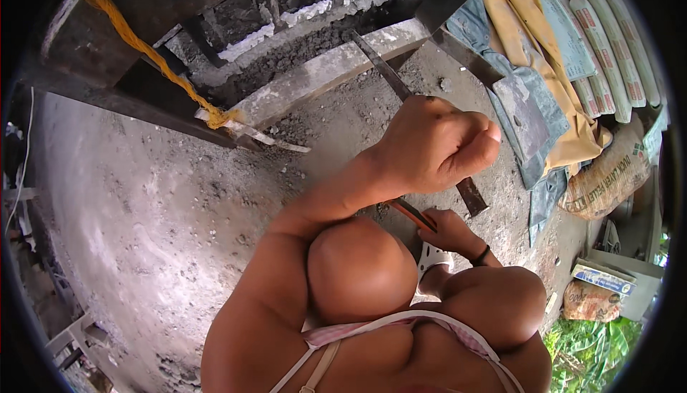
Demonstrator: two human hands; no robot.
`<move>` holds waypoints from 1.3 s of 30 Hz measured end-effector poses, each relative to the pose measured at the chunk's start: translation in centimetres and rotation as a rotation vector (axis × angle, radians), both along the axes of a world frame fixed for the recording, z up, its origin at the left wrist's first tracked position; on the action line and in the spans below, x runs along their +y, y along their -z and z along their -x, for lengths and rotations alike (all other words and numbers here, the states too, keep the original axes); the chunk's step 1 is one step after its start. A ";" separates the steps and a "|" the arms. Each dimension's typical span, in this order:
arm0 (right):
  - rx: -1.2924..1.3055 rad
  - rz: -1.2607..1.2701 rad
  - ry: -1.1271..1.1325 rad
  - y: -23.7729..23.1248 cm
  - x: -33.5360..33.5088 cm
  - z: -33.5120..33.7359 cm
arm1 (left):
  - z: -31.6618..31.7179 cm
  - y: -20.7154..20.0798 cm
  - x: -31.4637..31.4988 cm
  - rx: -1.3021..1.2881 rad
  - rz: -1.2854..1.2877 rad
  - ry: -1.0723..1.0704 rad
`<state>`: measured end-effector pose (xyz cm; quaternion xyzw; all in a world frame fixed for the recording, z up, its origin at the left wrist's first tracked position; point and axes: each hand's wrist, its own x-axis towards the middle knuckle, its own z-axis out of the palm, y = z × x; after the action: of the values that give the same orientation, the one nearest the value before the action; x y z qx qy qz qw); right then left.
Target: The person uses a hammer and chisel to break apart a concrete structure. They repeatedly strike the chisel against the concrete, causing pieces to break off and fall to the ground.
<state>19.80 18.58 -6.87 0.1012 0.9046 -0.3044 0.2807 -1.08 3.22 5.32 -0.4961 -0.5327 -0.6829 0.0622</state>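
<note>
My left hand [440, 146] is a closed fist around a long, flat, rusty metal bar [383, 66]. One end of the bar rests against the edge of a grey, mortar-crusted beam [315, 81]; its other end sticks out below my fist. Lower and to the right, my right hand [454, 234] grips an orange-and-black tool handle [413, 214] slanting up to the left. My left forearm and knee hide the far end of that tool, so its kind is not clear.
Dark metal framing [143, 99] with a yellow rope [136, 39] stands at upper left. Wet grey mortar [286, 64] lies behind the beam. Tan and blue sheets [533, 56], stacked bags [608, 42] and a filled sack [608, 178] are on the right. Grit covers the concrete floor [164, 200].
</note>
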 end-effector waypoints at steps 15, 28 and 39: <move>0.116 -0.137 0.081 5.1 6.8 0.5 | -0.2 0.2 0.9 0.065 0.148 0.199; 0.027 0.328 0.062 6.6 15.6 -0.4 | -5.2 -11.6 13.0 0.227 0.438 0.400; 0.139 0.560 0.223 6.2 20.2 -4.4 | -6.7 -13.3 16.6 0.436 0.977 0.544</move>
<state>24.20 38.76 -13.09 0.0972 0.7858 -0.5771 0.2001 5.60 19.86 18.63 -0.7144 -0.6137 -0.2330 -0.2423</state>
